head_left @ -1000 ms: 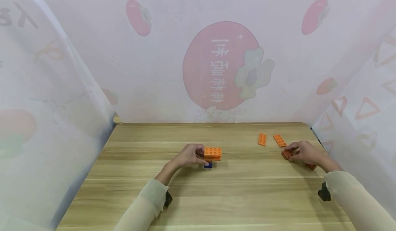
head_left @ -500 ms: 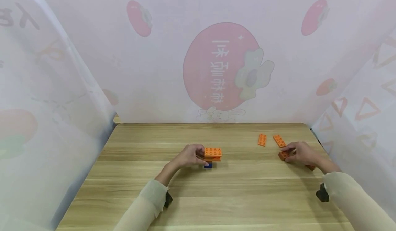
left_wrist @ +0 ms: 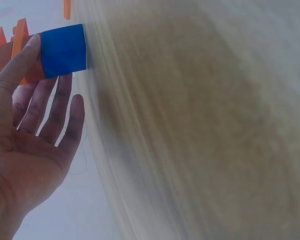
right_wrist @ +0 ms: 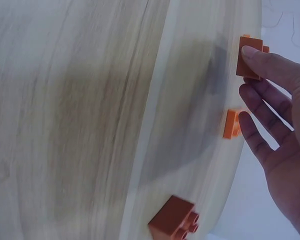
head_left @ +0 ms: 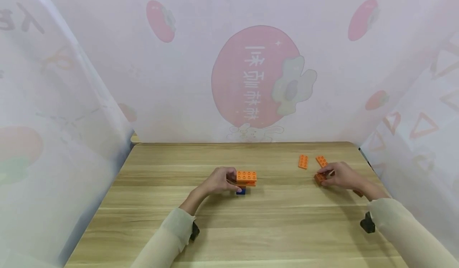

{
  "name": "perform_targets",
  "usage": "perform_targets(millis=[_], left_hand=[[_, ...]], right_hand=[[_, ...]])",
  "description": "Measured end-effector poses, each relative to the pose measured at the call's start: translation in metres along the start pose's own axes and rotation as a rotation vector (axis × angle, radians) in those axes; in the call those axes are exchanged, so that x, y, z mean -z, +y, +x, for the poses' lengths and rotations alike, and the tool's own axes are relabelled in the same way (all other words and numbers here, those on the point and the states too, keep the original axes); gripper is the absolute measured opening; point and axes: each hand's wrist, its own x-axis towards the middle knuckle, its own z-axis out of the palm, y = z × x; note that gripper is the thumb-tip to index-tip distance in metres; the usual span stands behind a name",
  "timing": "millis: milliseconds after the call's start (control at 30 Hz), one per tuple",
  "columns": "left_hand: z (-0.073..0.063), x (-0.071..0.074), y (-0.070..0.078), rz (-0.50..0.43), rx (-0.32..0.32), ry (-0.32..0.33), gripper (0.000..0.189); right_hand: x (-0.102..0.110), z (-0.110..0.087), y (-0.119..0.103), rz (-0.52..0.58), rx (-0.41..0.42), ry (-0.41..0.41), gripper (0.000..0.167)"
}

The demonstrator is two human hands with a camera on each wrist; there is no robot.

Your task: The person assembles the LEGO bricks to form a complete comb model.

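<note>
In the head view, the left hand [head_left: 218, 180] pinches a brick stack [head_left: 246, 176] at the middle of the bench [head_left: 222, 236], an orange layer on top and a blue brick [head_left: 241, 191] at the bottom. The right hand [head_left: 342, 175] grips a brown brick [head_left: 320, 179] to the right of the stack, well apart from it. Just beyond that hand lie two studded pieces, a left orange plate [head_left: 303, 162] and a right orange plate [head_left: 321, 161]; a second brown brick [head_left: 358, 193] shows partly behind the wrist.

In the left wrist view, the thumb presses the stack's side just above the blue brick, orange and brown layers alternating; whether the stack touches the bench I cannot tell.

In the right wrist view, thumb and fingertips hold the brown brick, remaining fingers loosely bent. The second brown brick rests apart on the bench, studs showing.
</note>
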Motion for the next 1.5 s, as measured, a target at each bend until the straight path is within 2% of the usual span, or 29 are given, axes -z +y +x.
perform_targets(millis=[400,667,1100,1367,1500], left_hand=[[0.001,0.000,0.002,-0.003,0.012,0.010,0.031],[0.000,-0.002,0.002,-0.016,0.011,0.000,0.030],[-0.001,0.000,0.000,-0.005,0.009,0.017,0.030],[0.000,0.000,0.001,-0.023,0.020,0.009,0.030],[0.000,-0.001,0.000,-0.031,0.024,0.007,0.030]], right_hand=[[-0.004,0.018,-0.025,-0.007,0.043,0.028,0.033],[-0.007,0.022,-0.040,0.000,0.133,0.059,0.033],[-0.010,0.039,-0.073,0.025,0.260,0.171,0.031],[-0.013,0.048,-0.090,0.101,0.263,0.172,0.032],[-0.016,0.050,-0.099,0.137,0.295,0.185,0.033]])
